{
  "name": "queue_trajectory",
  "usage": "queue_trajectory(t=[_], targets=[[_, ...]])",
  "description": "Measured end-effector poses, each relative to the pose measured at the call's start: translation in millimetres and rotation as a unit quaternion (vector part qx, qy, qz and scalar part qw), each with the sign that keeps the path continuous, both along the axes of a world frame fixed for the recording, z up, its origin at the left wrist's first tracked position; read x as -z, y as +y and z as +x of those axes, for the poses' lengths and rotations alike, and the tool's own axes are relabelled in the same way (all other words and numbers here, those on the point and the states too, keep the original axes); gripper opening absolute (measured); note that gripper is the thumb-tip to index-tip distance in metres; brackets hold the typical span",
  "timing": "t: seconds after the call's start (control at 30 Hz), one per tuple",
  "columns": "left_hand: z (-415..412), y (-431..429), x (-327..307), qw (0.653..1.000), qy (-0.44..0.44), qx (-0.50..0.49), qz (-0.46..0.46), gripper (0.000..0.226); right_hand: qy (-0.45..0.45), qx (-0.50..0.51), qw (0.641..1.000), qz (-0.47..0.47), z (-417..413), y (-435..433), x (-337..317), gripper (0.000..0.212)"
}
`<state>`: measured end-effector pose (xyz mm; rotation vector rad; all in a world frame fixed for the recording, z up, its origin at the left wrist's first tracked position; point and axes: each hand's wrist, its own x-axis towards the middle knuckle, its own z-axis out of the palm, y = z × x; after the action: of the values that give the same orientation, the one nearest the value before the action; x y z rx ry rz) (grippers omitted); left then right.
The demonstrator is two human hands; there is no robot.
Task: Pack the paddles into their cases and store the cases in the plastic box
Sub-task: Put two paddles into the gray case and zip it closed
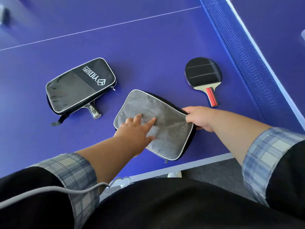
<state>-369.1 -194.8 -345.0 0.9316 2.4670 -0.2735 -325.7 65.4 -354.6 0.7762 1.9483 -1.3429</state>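
Observation:
A grey-faced paddle case (165, 116) lies near the front edge of the blue table. My left hand (135, 129) rests flat on its grey side with fingers spread. My right hand (199, 118) grips the case's right edge, by the black zip side. A black-rubber paddle (202, 75) with a red and black handle lies loose to the upper right. At the left, a black case (79, 85) with white lettering holds a second paddle, whose handle (94, 110) sticks out of the front side.
The blue table tennis table (148, 38) has white lines across it. The net (244, 52) runs diagonally along the right. The table's front edge and grey floor (211, 169) lie just behind the grey case. No plastic box is in view.

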Motion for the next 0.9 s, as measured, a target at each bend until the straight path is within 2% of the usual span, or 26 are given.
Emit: queue_trajectory(t=[0.1,0.23,0.4,0.47,0.57,0.63,0.77,0.83,0.9], targets=[[10,6,2,0.999,0.009,-0.012,-0.029,0.07,0.065,-0.009,0.995,0.078,-4,2,3,0.055],[10,19,1,0.998,0.014,-0.025,-0.05,0.068,0.097,0.006,0.989,0.108,10,3,17,0.05],[3,32,5,0.999,0.036,0.001,-0.018,0.064,0.148,0.167,0.965,0.137,52,-1,19,0.05],[-1,39,9,0.999,0.031,0.009,0.014,0.065,0.141,0.207,0.959,0.133,70,-7,18,0.041],[-9,46,15,0.994,0.023,0.059,0.089,0.063,0.097,0.165,0.979,0.069,94,-19,16,0.021],[-13,47,21,0.99,0.018,0.095,0.101,0.061,0.049,0.132,0.99,0.013,106,-30,14,0.014],[-18,40,39,0.991,-0.003,0.097,0.091,0.068,-0.041,0.065,0.997,0.02,120,-57,14,0.016],[-19,36,48,0.989,0.008,0.099,0.107,0.068,-0.048,0.045,0.997,0.046,123,-75,21,0.021],[-19,33,54,0.986,0.028,0.113,0.121,0.069,-0.029,0.072,0.994,0.083,124,-94,29,0.03]])
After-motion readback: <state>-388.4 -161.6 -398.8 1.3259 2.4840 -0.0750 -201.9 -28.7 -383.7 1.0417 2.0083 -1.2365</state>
